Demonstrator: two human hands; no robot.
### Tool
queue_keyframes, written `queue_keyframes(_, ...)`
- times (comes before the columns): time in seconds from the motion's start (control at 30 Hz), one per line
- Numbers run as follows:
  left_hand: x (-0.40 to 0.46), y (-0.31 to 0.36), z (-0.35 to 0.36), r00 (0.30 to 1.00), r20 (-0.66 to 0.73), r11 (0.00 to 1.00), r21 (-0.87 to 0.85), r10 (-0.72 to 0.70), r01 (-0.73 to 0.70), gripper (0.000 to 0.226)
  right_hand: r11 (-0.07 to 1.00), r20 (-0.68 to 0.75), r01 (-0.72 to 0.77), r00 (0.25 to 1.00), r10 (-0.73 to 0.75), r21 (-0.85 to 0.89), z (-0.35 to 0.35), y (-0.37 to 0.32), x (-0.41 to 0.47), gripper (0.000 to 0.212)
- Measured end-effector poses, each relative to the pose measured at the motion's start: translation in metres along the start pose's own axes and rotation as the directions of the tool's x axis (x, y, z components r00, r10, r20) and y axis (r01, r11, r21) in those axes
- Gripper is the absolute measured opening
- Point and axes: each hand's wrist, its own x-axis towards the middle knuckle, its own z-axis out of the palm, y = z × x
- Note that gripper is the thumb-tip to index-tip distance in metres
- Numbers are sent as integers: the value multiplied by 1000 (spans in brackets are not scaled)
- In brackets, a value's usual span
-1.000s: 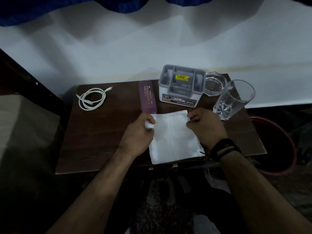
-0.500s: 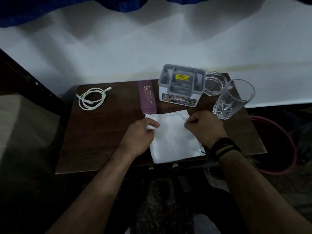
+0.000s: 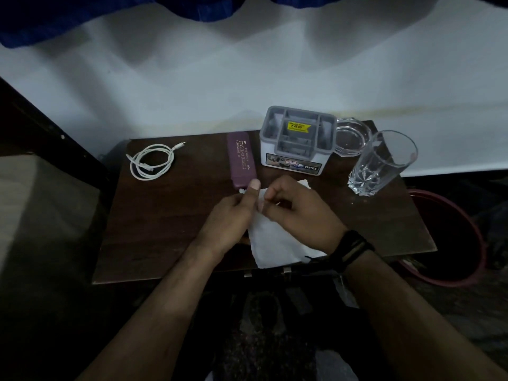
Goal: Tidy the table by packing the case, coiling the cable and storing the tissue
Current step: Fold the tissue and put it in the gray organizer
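One white paper tissue (image 3: 275, 243) is pinched, seemingly at its far edge, by two hands' fingers: left hand (image 3: 228, 221), right hand (image 3: 299, 213). Beyond them, one purple oblong case (image 3: 242, 160) and one coiled white cable (image 3: 151, 162) are seen.

Dim, underexposed, slightly blurred hands

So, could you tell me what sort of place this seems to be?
Probably a room at home: a small wooden table by a white sheet, holding a drinking glass and a spectacle case.
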Motion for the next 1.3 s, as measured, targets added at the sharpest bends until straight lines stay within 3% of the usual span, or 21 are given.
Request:
queue_keyframes(0.1, -1, 1, -1, 1000, 4, 998, 59, -4, 4, 68, 997, 102, 65, 992, -69, 45, 5, -1, -3, 15)
queue_keyframes(0.23, -1, 1, -3, 997, -71, 998, 54, -14, 18, 59, 993, 123, 88, 988, -97, 75, 4, 2, -2, 14)
queue_keyframes(0.43, 6, -9, -7, 999, -46, 999, 34, 6, -5, 27, 998, -44, 18, 999, -15, 57, -11, 7, 4, 18)
queue_keyframes(0.53, 9, -13, -8, 995, -85, 991, 125, 50, -39, 16, 988, -172, -93, 983, 71, -121, -27, 21, 6, 22)
queue_keyframes(0.6, 10, -14, -9, 990, -122, 987, 150, 68, -49, 21, 950, -225, -212, 961, 160, -228, -38, 30, 5, 18)
queue_keyframes(0.7, 11, -15, -9, 985, -143, 972, 226, 97, -63, 21, 857, -186, -369, 928, 322, -359, -46, 34, 2, 23)
queue_keyframes(0.83, 11, -18, -11, 990, -103, 974, 214, 92, -68, 32, 799, -205, -417, 909, 363, -433, -48, 29, -2, 33)
queue_keyframes(0.97, 10, -18, -9, 998, -61, 997, 73, 29, -24, 56, 803, -192, -432, 902, 387, -410, -47, 31, -1, 37)
queue_keyframes(1.03, 9, -16, -7, 997, -62, 999, 38, 37, -35, 55, 811, -184, -422, 906, 380, -404, -45, 33, 0, 42)
queue_keyframes(1.17, 2, -4, -6, 990, 10, 989, -52, 142, -141, 22, 901, -131, -392, 919, 373, -185, -47, 37, 4, 63)
queue_keyframes(1.23, -4, 3, -5, 979, 1, 973, -114, 203, -201, 24, 943, -69, -326, 941, 330, 58, -48, 36, 5, 67)
queue_keyframes(1.3, -8, 8, -7, 970, -23, 957, -163, 240, -241, 32, 904, -34, -295, 947, 320, 310, -51, 30, 5, 58)
